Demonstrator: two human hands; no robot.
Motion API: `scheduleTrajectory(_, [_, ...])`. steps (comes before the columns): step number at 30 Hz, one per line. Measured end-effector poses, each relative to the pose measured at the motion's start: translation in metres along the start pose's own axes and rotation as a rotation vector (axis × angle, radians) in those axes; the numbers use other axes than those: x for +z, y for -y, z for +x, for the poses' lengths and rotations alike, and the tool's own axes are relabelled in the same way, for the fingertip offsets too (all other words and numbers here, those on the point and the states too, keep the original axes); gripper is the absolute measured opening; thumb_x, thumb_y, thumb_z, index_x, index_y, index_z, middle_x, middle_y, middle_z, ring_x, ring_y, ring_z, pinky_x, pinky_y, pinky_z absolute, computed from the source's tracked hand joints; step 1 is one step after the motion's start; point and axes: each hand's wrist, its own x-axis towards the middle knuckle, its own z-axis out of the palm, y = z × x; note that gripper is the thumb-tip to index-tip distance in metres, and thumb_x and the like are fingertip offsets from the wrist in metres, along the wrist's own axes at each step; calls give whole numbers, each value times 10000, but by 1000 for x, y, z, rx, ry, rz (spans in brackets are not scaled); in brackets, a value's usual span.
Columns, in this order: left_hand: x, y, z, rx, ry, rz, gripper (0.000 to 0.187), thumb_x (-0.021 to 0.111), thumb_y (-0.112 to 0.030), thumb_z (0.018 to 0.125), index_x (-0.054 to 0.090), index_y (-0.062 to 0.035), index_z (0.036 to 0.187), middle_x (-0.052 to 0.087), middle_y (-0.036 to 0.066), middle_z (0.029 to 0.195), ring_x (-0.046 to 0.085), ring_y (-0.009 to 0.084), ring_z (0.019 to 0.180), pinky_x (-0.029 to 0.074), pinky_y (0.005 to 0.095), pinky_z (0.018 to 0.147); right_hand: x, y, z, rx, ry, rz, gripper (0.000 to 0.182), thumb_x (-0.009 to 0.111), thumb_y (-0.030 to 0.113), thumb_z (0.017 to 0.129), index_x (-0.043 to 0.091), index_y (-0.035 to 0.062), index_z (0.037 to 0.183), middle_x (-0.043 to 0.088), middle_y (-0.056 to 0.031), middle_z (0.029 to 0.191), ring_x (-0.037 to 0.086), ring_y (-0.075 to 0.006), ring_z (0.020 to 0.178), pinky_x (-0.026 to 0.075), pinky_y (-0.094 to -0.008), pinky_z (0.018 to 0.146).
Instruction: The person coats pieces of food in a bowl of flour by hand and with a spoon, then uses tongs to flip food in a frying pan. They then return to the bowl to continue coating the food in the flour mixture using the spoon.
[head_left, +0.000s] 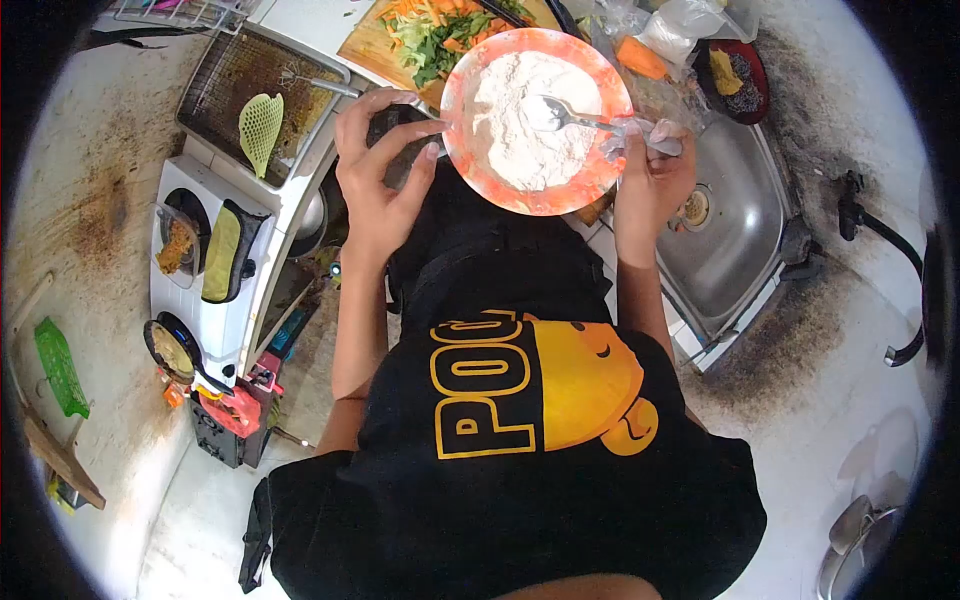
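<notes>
A bowl with an orange-red patterned rim [465, 180] holds a heap of white powder [515, 110] at the top centre. The head of a metal spoon [550, 113] rests in the powder, its handle pointing right. My right hand [655, 175] is closed at the bowl's right edge, with thumb and fingers pinched on the spoon handle and some crumpled clear plastic [660, 142]. At the bowl's left side my left hand [385, 170] is open, fingers spread, one fingertip at or very near the rim.
Behind the bowl lies a cutting board [370, 45] with chopped vegetables [435, 45]. A carrot [641, 58] and a red dish [758, 80] are to the right, above a steel sink [740, 240]. At the left are a stove [225, 310] and a green slotted spatula [260, 130].
</notes>
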Motion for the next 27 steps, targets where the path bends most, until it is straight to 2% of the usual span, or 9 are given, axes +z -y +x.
scheduleTrajectory(7, [0,4,-1,10,-26,-19,202,672,-127,735,738,-96,923,588,98,1140,511,304,1105,384,404,974,-4,1,7,29,-1,151,184,613,-68,857,488,40,936,546,-24,857,583,-103,770,496,-249,654])
scheduleTrajectory(9, [0,3,0,7,-27,-18,205,673,-124,735,739,-97,926,588,100,1139,512,305,1105,386,406,974,-9,5,10,183,60,334,163,613,-51,862,516,44,952,577,-37,882,605,-122,770,503,-257,646])
scheduleTrajectory(13, [-2,1,1,-1,-29,-11,213,674,-122,734,740,-97,935,587,106,1137,511,307,1107,389,408,976,-20,8,14,227,45,410,165,626,-39,853,537,44,964,610,-61,900,617,-140,771,502,-262,640])
scheduleTrajectory(16, [-3,0,2,-7,-31,-9,211,670,-121,737,741,-98,935,586,111,1136,512,304,1106,390,409,975,-47,6,22,233,60,544,167,575,-68,863,546,19,1003,622,-90,955,633,-168,804,518,-286,702])
scheduleTrajectory(19, [-2,1,2,-13,-37,-26,210,663,-117,744,738,-92,938,586,113,1135,511,304,1104,389,409,978,-84,10,32,229,-41,583,149,585,-81,855,543,23,954,626,-90,906,610,-151,789,495,-275,668])
scheduleTrajectory(21, [-2,-1,2,-37,-29,-42,207,657,-113,751,736,-84,940,586,115,1134,511,304,1106,386,409,982,-114,24,33,181,-85,549,103,525,-61,886,531,-37,986,605,-135,984,610,-206,891,498,-296,743])
scheduleTrajectory(25, [1,-4,6,-71,-17,-98,201,641,-102,769,729,-60,945,584,126,1140,512,298,1116,378,408,994,-206,-22,34,38,-140,683,114,498,-52,902,511,-73,1014,597,-149,971,593,-215,889,498,-303,758])
scheduleTrajectory(27, [1,-4,9,-60,10,-83,199,627,-83,789,724,-55,960,580,137,1160,510,295,1127,364,407,1008,-228,-35,29,-30,-408,594,27,535,-41,917,523,-37,940,601,-131,871,583,-195,748,503,-311,651])
